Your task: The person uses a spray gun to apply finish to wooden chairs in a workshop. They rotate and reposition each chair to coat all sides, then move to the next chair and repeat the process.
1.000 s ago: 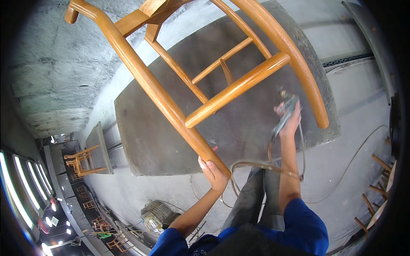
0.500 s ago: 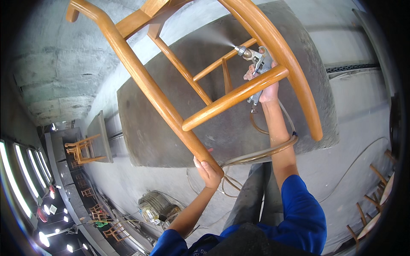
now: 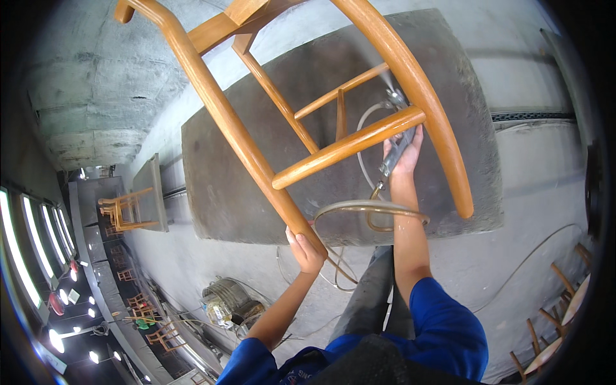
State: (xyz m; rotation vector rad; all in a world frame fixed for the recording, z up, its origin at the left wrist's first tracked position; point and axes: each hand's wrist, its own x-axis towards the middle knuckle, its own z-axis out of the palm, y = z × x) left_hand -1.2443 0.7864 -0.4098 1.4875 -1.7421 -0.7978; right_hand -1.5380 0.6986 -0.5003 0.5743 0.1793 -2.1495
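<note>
My left hand (image 3: 307,249) grips the chair (image 3: 301,122) leg, my right hand (image 3: 403,149) squeezes the spray gun (image 3: 393,138); most rungs look glossy already, so little seems left.

The chair frame (image 3: 256,160) is a warm honey-orange wood with a glossy sheen. The spray gun (image 3: 394,138) is silver-grey metal, its hose (image 3: 369,208) a cloudy translucent tan. The sleeves (image 3: 443,321) are bright royal blue. The board (image 3: 224,179) behind is dark mottled grey, dusted paler at the edges, against a pale grey floor. A second chair (image 3: 125,208) far left is the same orange
</note>
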